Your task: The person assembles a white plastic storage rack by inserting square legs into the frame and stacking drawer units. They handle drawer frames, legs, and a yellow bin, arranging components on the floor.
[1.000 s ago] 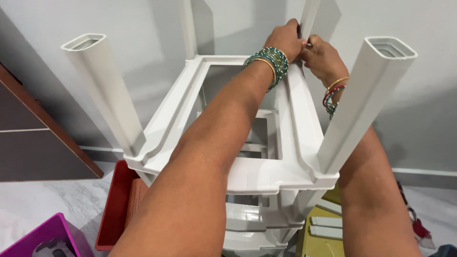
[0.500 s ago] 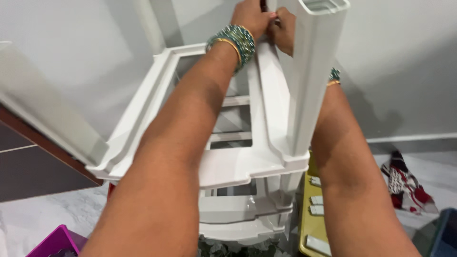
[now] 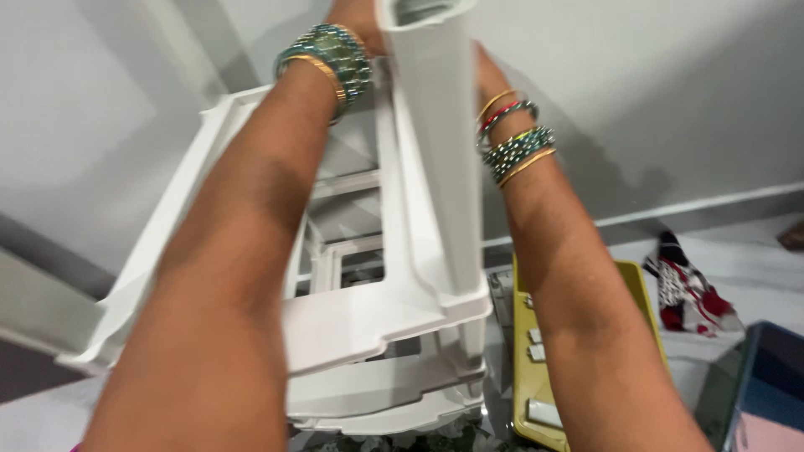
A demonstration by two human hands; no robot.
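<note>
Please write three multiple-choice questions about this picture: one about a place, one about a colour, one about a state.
1. Where does the olive-yellow plastic tray lie?
A. on the floor right of the white plastic rack frame
B. on top of the frame
C. against the left wall

2. What colour is the upright square plastic post?
A. red
B. white
C. black

3. How do the forearms stand?
A. folded
B. hanging down
C. stretched forward

A: the tray lies beside the frame's right corner.
B: the post is white like the frame.
C: both reach past the frame's far edge.
</note>
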